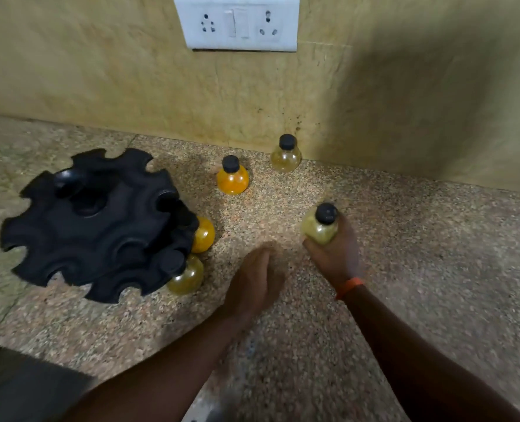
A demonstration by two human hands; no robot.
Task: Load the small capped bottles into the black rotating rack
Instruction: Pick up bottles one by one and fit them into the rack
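Note:
The black rotating rack [94, 226] sits on the counter at the left. Two black-capped bottles hang in its right-hand slots: an orange one [204, 236] and a pale yellow one [188, 277]. My right hand [335, 254] grips a yellow-green capped bottle [321, 226] from below, to the right of the rack. My left hand [254, 284] hovers blurred over the counter between the rack and that bottle, holding nothing. An orange bottle [232, 176] and a pale yellow bottle [285, 155] stand upright farther back.
The speckled stone counter [405, 239] meets a beige wall [131, 86] at the back. A white switch-and-socket plate [237, 22] is mounted on the wall. The counter's front edge drops off at the lower left.

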